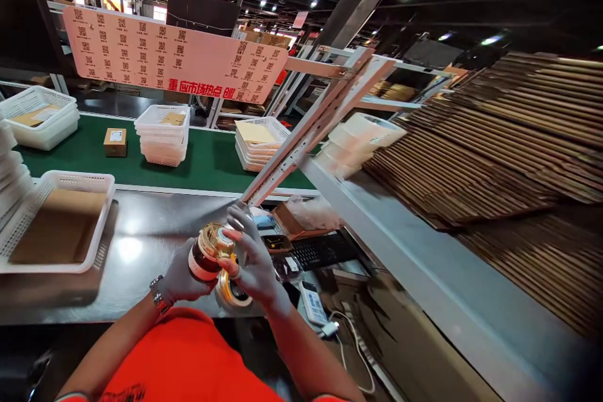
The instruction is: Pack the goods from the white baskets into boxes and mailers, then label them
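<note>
My gloved left hand [186,276] is wrapped around a dark jar [203,260] with a pale label band and a shiny gold top. The jar is held tilted above the metal bench. My right hand [254,264], in a glove with bare fingertips, has its thumb and forefinger curved against the gold top, while its other fingers are raised. Just below the hands, rolls of tape [234,294] rest by the bench's near edge, partly covered by my right hand.
Left on the bench, a white basket [109,201] holds flat cardboard. Stacked baskets [162,138] and a small carton [115,142] sit on the green conveyor [207,169]. To the right are a keyboard [325,251], a white handheld device [313,303], a metal post [306,138] and stacked cardboard [494,151].
</note>
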The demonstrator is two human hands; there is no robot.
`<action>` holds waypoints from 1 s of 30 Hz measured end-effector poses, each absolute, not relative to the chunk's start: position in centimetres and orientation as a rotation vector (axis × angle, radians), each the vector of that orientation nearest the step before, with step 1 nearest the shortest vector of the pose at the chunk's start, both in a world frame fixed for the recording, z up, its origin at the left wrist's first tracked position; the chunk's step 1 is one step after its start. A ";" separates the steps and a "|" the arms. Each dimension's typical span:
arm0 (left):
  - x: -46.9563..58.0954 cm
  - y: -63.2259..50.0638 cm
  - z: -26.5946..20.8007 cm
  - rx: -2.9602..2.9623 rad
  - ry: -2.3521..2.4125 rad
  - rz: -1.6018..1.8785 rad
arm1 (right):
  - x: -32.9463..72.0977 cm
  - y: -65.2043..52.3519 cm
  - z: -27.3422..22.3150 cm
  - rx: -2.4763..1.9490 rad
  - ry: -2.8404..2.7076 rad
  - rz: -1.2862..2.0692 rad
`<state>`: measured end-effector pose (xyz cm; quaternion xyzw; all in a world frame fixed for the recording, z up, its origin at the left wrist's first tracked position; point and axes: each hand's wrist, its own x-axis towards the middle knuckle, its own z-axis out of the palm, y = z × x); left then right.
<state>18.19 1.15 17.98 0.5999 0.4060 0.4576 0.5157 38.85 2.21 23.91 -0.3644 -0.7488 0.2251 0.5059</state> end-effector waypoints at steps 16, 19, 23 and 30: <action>18.9 1.8 17.0 1.482 1.087 1.066 | 39.7 3.1 21.4 -0.775 -1.655 0.991; 18.9 1.9 16.7 1.466 1.043 1.078 | 40.1 3.4 22.5 -0.821 -1.681 0.907; 19.3 2.2 17.3 1.661 1.030 1.075 | 40.6 3.5 25.2 -0.849 -1.920 0.782; 20.0 3.9 18.3 2.089 0.964 0.860 | 41.3 3.8 25.8 -0.868 -1.903 0.918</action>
